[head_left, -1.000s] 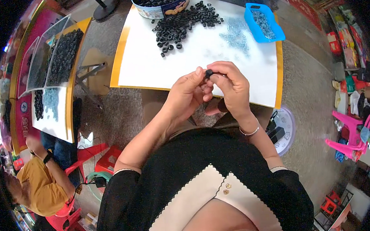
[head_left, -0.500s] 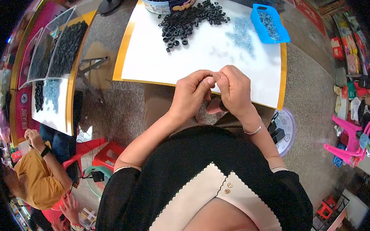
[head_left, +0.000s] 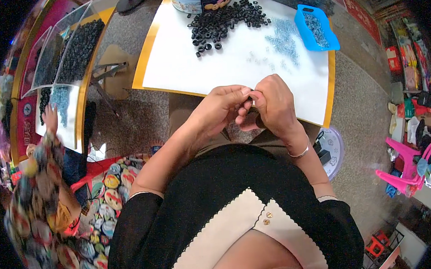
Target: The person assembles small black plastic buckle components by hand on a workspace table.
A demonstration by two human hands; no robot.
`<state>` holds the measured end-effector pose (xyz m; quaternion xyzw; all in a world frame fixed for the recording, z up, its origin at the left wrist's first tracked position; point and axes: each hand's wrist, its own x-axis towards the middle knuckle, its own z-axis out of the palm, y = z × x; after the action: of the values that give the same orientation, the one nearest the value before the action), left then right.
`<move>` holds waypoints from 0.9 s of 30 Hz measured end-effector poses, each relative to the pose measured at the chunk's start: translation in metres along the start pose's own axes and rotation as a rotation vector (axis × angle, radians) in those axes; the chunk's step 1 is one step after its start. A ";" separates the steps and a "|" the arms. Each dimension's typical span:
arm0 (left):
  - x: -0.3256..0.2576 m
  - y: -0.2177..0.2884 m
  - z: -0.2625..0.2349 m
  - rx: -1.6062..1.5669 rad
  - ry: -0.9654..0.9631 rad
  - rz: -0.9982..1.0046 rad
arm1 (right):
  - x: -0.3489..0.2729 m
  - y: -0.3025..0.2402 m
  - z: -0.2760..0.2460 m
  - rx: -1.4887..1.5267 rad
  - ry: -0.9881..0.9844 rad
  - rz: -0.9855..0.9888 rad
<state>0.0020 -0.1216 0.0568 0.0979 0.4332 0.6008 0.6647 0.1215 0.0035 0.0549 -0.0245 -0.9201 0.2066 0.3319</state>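
- Head view, looking down: left hand (head_left: pixel 221 109) and right hand (head_left: pixel 273 106) meet fingertip to fingertip just over the near edge of the white table (head_left: pixel 182 67), both pinched narrow on something small between them; what it is cannot be told, as the fingers hide it.
- Pile of black rings (head_left: pixel 223 21), at 12 o'clock from the hands, well apart: large, loose, spread on the tabletop. By this showing most of the stock is untouched.
- Scatter of small clear pieces (head_left: pixel 281 41), at 1 o'clock: thin, loose, beside the pile.
- Round tin (head_left: pixel 200 0), far edge at 12 o'clock: filled with more black rings.
- Blue tray (head_left: pixel 317 27), at 1 o'clock: holds small clear pieces like the scatter.
- No heap of finished pieces can be made out on the table; progress judged early or unclear.
- Second table (head_left: pixel 58 70), at 9 to 10 o'clock: clear trays of dark rings; another person's hand (head_left: pixel 50 117) reaches to it.
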 end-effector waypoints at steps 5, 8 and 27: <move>0.001 -0.005 0.000 -0.132 -0.065 0.132 | -0.009 -0.007 0.004 0.308 0.060 0.305; 0.001 -0.006 0.002 -0.174 -0.056 0.197 | -0.004 -0.013 -0.003 0.330 0.080 0.306; 0.000 -0.013 0.003 0.313 0.205 0.493 | 0.004 -0.022 -0.006 0.242 0.097 0.301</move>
<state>0.0133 -0.1241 0.0502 0.2402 0.5482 0.6767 0.4288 0.1243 -0.0134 0.0700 -0.1320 -0.8574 0.3615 0.3417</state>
